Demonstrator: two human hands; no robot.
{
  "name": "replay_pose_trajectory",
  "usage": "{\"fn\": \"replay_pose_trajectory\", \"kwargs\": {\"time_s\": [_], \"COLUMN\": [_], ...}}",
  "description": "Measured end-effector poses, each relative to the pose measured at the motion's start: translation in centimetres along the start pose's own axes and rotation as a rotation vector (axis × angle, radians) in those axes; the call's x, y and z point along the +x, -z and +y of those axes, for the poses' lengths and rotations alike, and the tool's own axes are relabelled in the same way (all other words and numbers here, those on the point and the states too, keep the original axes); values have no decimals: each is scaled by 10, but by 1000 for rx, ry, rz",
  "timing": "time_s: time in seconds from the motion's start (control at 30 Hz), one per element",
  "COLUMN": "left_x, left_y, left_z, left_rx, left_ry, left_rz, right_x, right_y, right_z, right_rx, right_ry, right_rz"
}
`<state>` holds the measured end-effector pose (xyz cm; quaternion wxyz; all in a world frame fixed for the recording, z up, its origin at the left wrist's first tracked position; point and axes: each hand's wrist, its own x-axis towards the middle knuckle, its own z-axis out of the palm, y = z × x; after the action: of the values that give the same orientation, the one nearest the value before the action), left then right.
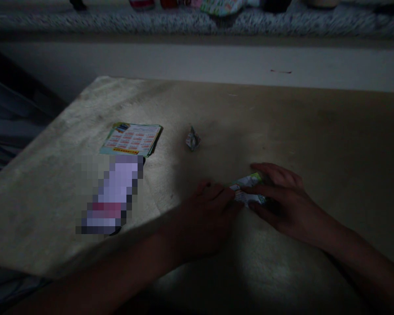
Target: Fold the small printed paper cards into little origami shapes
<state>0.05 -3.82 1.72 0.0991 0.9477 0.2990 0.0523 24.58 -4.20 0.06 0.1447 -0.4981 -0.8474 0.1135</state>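
A small piece of printed paper (248, 183), white with green edges, lies low on the table between my two hands. It looks folded, though fingers cover much of it. My left hand (212, 214) has its fingers bent and pressed together on the paper's left side. From the right, my right hand (282, 199) grips the same paper, index finger across its top and thumb along the near edge. Further up the table, apart from both hands, sits a small folded paper shape (193, 140) with a pointed top.
A stack of printed cards (133, 139) lies at the left. Just below it a phone (114, 192) rests, its screen pixelated. Behind the table (292, 127) runs a white wall with a speckled stone ledge (101, 22) holding several items. The light is dim.
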Motion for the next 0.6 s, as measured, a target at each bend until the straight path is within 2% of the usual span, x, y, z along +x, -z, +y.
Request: {"fn": "replay_pose_trajectory", "kwargs": {"time_s": [0.13,0.3,0.47,0.6], "left_x": [-2,-4,-5,-7], "left_y": [3,4,5,7], "left_z": [-9,-17,-26,-35], "left_rx": [-47,-83,-99,-86], "left_ry": [52,112,162,202], "left_rz": [-10,55,66,130], "right_x": [-1,-1,1,0], "right_y": [-1,-2,-1,0], "right_z": [1,2,2,2], "right_rx": [16,11,24,20], "right_ry": [0,0,1,0], "right_rz": [7,8,4,-1]}}
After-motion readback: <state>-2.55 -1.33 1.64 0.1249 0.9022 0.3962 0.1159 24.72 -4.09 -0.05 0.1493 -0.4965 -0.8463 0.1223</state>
